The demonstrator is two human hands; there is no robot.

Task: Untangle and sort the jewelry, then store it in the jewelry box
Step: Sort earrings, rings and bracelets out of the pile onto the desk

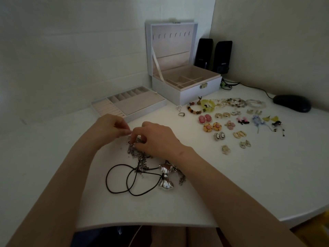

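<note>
A tangle of silver chain (138, 154) lies at the middle of the white desk, knotted with a black cord necklace (121, 180) that carries a silver bow pendant (165, 175). My left hand (111, 126) pinches one end of the chain. My right hand (156, 138) pinches the chain just beside it, fingertips nearly touching. The white jewelry box (199, 90) stands open at the back, lid upright, compartments showing. Its removable tray (130, 104) sits on the desk to the left of the box.
Sorted earrings (222, 126), bead bracelets (226, 102) and a ring (182, 114) are laid out in rows on the right. Two black speakers (213, 54) stand behind the box, and a black mouse (292, 103) lies at the far right. The desk's front edge runs below my forearms.
</note>
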